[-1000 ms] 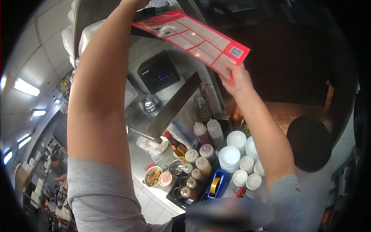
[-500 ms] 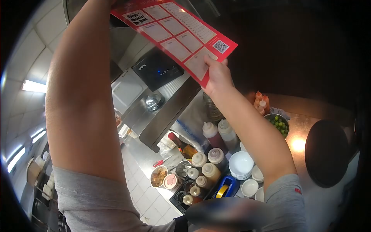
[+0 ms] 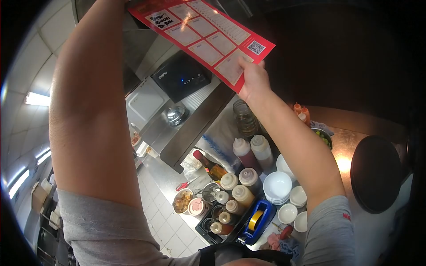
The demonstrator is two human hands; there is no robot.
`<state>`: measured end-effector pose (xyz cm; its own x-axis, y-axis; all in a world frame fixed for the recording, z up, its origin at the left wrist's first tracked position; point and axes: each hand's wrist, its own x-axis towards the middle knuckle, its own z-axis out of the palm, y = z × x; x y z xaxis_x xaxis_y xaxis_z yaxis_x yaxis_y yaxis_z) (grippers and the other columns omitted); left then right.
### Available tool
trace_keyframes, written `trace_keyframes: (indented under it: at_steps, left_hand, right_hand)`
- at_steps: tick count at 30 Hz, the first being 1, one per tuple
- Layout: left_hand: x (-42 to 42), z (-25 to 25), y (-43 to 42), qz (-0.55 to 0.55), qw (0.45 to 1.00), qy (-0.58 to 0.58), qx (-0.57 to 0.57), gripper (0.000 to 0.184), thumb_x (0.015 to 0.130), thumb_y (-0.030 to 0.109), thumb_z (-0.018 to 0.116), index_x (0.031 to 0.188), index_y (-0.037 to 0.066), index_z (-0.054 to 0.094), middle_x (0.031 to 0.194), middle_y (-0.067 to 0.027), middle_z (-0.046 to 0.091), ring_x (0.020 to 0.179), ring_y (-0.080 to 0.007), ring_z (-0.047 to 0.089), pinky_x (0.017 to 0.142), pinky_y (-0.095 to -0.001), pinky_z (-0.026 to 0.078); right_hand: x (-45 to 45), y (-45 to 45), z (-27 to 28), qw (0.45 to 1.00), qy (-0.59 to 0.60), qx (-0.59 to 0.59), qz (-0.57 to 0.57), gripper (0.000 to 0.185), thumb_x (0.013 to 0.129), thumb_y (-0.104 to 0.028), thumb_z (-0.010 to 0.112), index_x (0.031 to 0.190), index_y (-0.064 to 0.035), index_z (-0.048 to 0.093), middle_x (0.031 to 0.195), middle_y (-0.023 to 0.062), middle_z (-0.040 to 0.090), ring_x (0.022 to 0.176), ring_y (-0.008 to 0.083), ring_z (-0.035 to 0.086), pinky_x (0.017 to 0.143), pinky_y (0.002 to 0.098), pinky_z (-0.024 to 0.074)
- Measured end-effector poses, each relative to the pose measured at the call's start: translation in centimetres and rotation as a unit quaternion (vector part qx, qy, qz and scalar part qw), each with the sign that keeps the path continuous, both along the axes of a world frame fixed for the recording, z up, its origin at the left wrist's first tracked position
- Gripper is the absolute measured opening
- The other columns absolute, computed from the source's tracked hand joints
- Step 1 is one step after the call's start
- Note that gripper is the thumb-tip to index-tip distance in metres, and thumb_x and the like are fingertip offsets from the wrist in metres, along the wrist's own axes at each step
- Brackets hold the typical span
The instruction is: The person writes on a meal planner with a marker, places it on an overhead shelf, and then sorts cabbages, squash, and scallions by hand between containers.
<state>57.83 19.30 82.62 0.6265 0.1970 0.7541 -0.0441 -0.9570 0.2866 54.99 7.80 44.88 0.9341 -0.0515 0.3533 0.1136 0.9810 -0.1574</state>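
Observation:
A red sheet point(image 3: 206, 35) with pale boxes, black handwriting in one box and a QR code is held up at the top, tilted. My right hand point(image 3: 255, 79) grips its lower right corner, thumb on the printed face. My left arm reaches up past the top edge of the view near the sheet's upper left corner, so my left hand is out of sight. Below the sheet stands a black Epson printer point(image 3: 181, 77), with a metal bell point(image 3: 176, 115) on the steel shelf point(image 3: 191, 129) under it.
Squeeze bottles point(image 3: 243, 195), a red-capped bottle point(image 3: 209, 166), white bowls point(image 3: 277, 186) and a blue tape dispenser point(image 3: 258, 221) crowd the counter below. A container of food point(image 3: 183, 201) stands left of them. A dark round object point(image 3: 376, 174) is at right.
The sheet and my right hand have shifted left in view since a second ago, as the view itself turned. Over the last half second the sheet tilted slightly. The grip stays.

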Motion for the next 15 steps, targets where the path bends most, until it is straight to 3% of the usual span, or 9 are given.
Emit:
trace_keyframes:
  at_steps: [3,7,10,12,14,15]
  left_hand:
    - [-0.7,-0.5,-0.8,0.085,0.995,0.048,0.018,0.052,0.08,0.057,0.062,0.062,0.009,0.053,0.057,-0.0024,0.045,0.048,-0.0166,0.038,0.048,-0.036,0.034]
    - [0.8,1.6,-0.5,0.161,0.972,0.145,0.089,0.053,0.083,0.055,0.06,0.057,0.008,0.054,0.056,-0.0031,0.047,0.048,-0.0167,0.041,0.046,-0.036,0.036]
    - [-1.1,-1.1,-1.4,0.069,0.994,-0.056,0.056,0.053,0.084,0.055,0.057,0.061,0.007,0.055,0.06,-0.0032,0.051,0.05,-0.0176,0.045,0.047,-0.0376,0.039]
    - [-0.2,0.6,-0.7,0.102,0.992,0.001,0.069,0.051,0.083,0.055,0.059,0.078,0.004,0.064,0.072,-0.0079,0.06,0.058,-0.0193,0.053,0.053,-0.0375,0.044]
    - [-0.6,-0.6,-1.8,0.115,0.99,0.014,0.076,0.053,0.082,0.055,0.06,0.089,0.004,0.067,0.081,-0.0104,0.065,0.062,-0.0211,0.056,0.057,-0.0368,0.045]
    - [-2.2,-3.1,-2.5,0.03,0.999,-0.004,0.019,0.059,0.08,0.056,0.061,0.104,0.002,0.066,0.095,-0.0145,0.065,0.074,-0.026,0.06,0.069,-0.0364,0.047]
  right_hand:
    - [1.0,0.1,-0.3,0.998,-0.057,0.014,0.005,0.033,0.089,0.004,0.042,0.117,-0.0101,0.03,0.122,0.0169,0.043,0.109,0.0327,0.052,0.084,0.0555,0.0504]
    - [-0.7,-0.7,1.6,0.999,-0.026,0.026,-0.011,0.033,0.091,0.002,0.041,0.119,-0.0108,0.031,0.122,0.0157,0.045,0.109,0.0314,0.053,0.085,0.053,0.0504]
    - [-0.8,-0.8,3.4,0.999,-0.017,0.014,-0.023,0.029,0.095,-0.005,0.039,0.123,-0.0119,0.035,0.123,0.0138,0.047,0.111,0.0302,0.053,0.087,0.0499,0.0498]
    - [-0.1,-0.4,3.4,1.0,0.014,0.009,-0.004,0.03,0.097,-0.013,0.04,0.126,-0.012,0.035,0.123,0.0131,0.048,0.111,0.0306,0.053,0.089,0.0519,0.0471]
    - [1.6,-0.3,2.1,0.996,-0.015,-0.07,0.059,0.038,0.095,-0.033,0.043,0.125,-0.0108,0.038,0.125,0.0113,0.045,0.108,0.0289,0.051,0.086,0.0514,0.0452]
    - [1.9,-0.8,1.6,0.99,-0.029,-0.11,0.087,0.045,0.094,-0.043,0.045,0.124,-0.0102,0.039,0.126,0.0103,0.043,0.107,0.028,0.051,0.084,0.0511,0.0442]
